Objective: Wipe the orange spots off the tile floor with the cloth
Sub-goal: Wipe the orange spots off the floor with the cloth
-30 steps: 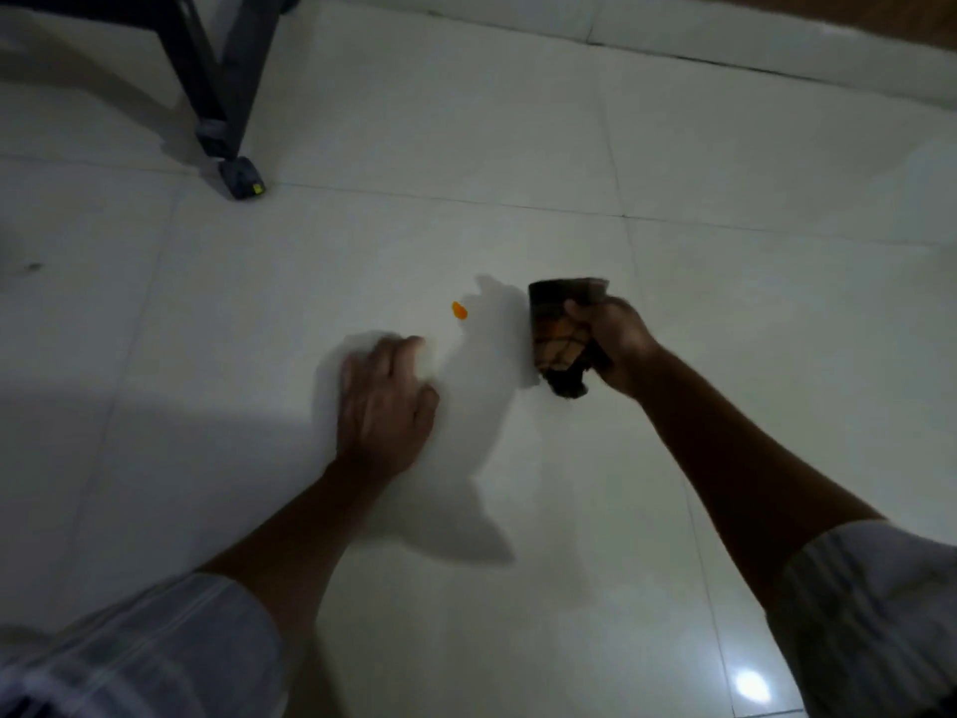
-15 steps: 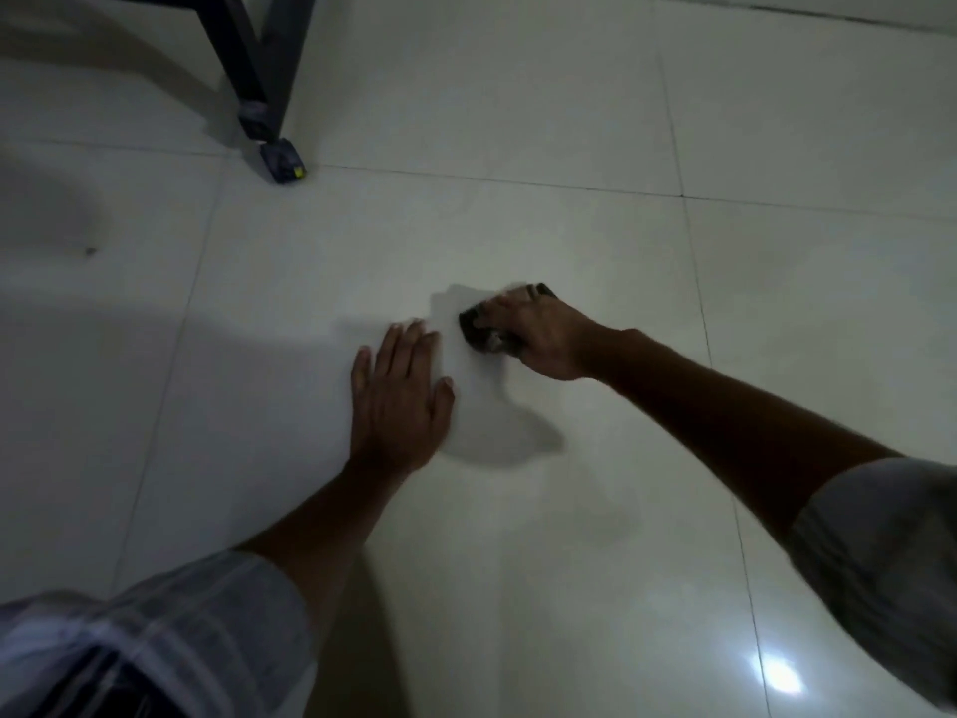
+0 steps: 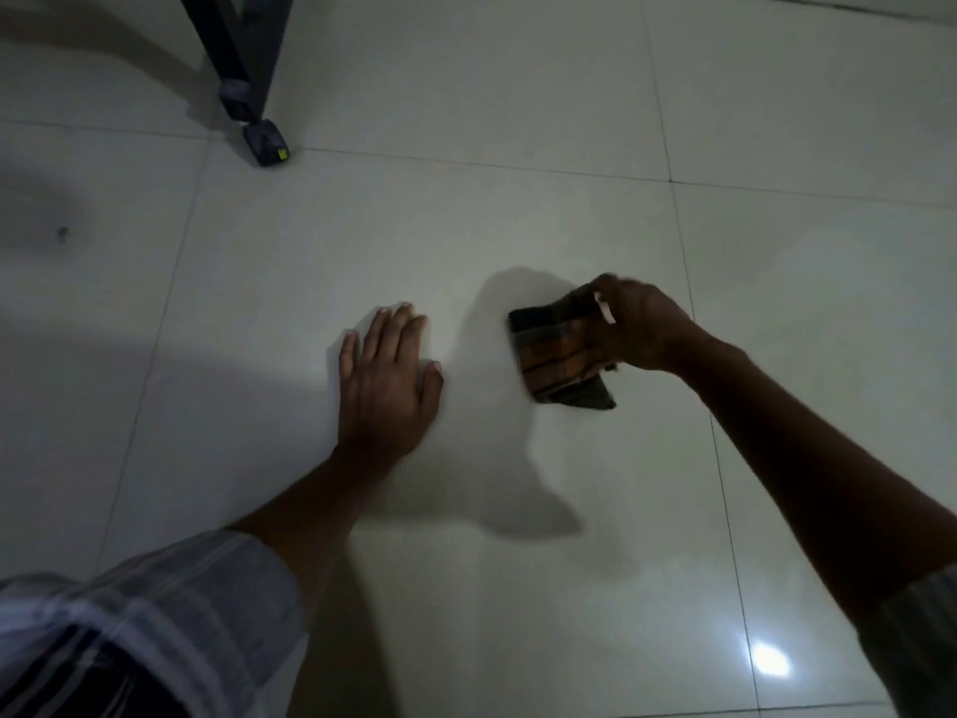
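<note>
Pale glossy tile floor (image 3: 518, 209) filled the view, crossed by thin dark grout lines, with a bright glint of light low on the right. At the far left a small dark speck (image 3: 63, 232) sat on a tile. Behind it, at the top, a dark furniture leg (image 3: 228, 59) ended in a foot (image 3: 266, 142) carrying a small yellow mark, too tiny to read. Nearer me, the left hand (image 3: 386, 375) lay flat on the floor, fingers straight and close together, its striped sleeve (image 3: 155, 614) low in the corner. Just to its right, apart from it, the right hand (image 3: 639, 326) gripped a folded dark checked cloth (image 3: 556, 357), fingers curled round its upper edge; whether the cloth touched the floor I could not tell. No writing was legible anywhere.
</note>
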